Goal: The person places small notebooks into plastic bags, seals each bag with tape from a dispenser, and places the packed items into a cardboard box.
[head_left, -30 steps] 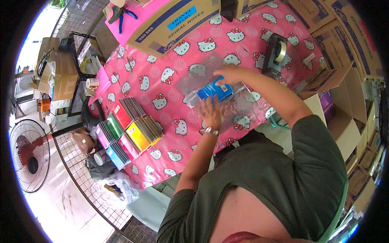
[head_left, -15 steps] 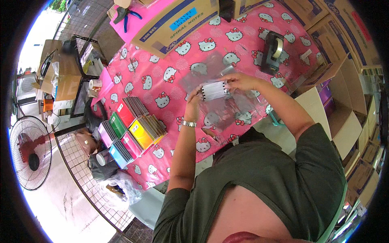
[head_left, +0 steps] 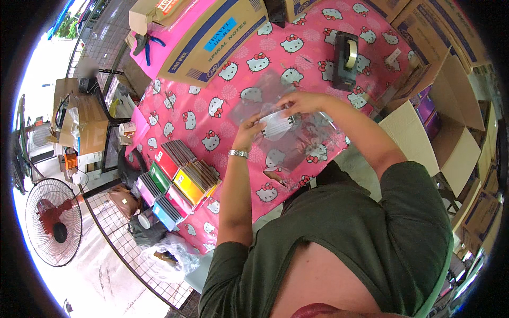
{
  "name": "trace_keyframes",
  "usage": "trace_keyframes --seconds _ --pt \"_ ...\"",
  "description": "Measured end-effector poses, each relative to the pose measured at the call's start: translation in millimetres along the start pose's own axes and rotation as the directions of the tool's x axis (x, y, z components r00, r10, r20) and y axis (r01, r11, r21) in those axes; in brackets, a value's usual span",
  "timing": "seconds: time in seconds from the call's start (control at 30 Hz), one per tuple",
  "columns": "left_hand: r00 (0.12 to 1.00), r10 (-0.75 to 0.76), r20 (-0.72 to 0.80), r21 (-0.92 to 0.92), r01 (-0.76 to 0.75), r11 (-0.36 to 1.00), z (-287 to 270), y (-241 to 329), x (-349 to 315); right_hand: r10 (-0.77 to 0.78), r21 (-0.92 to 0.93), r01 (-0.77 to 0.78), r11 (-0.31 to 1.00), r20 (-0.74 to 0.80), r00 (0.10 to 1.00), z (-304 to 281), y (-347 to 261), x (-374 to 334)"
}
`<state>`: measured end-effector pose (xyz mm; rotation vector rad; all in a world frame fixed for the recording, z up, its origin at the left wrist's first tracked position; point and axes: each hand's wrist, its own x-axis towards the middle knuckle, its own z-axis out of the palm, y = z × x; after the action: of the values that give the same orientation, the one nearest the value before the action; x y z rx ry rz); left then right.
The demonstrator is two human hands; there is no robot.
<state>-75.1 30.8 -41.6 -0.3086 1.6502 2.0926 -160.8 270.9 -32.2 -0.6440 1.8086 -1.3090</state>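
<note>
Between my two hands is a small stack of spiral notebooks [head_left: 278,126], its white page edges up and dark coils along its sides. Clear plastic film seems to cover part of it. My left hand [head_left: 248,130], with a metal watch on the wrist, grips the stack's left end. My right hand [head_left: 305,103] pinches its far right side; its fingertips are partly hidden. Beneath them, clear plastic bags [head_left: 297,151] lie spread on the pink patterned tablecloth [head_left: 212,140]. To the left stand rows of spiral notebooks [head_left: 177,177] with red, yellow, green, pink, purple and blue covers.
A black tape dispenser [head_left: 345,61] stands at the far right of the table. A large carton [head_left: 217,45] sits at the back, with blue-handled pliers [head_left: 148,47] beside it. An open carton [head_left: 424,132] stands right; a fan [head_left: 53,222] is at left.
The notebook stack has tilted, and plastic now appears over it where its edges were bare. My right hand has shifted slightly left across it. The whole view has turned a little.
</note>
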Motion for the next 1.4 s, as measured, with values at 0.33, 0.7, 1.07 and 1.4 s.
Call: trace_keyframes --seconds 0.33,0.7,1.07,1.4 --pt "0.920 0.390 0.032 0.861 -0.224 0.457 39.0 24.0 -20.7 -0.526 -0.483 0.380 0.789 -0.211 0.824 32.4 3.0 -14.4" --pt "0.864 0.502 -0.023 0.746 -0.320 0.584 19.7 -0.8 -26.5 -0.480 -0.649 0.153 0.745 -0.363 0.798 67.0 -16.5 -33.1" --pt "0.917 0.394 -0.058 0.885 -0.135 0.445 23.6 21.6 -10.4 -0.030 -0.029 0.025 0.999 -0.997 0.074 -29.5 51.3 -70.0" --pt "0.931 0.279 -0.233 0.296 -0.206 0.933 14.2 -25.9 4.2 0.467 0.495 0.607 0.622 -0.856 0.219 -28.0 88.1 -98.3"
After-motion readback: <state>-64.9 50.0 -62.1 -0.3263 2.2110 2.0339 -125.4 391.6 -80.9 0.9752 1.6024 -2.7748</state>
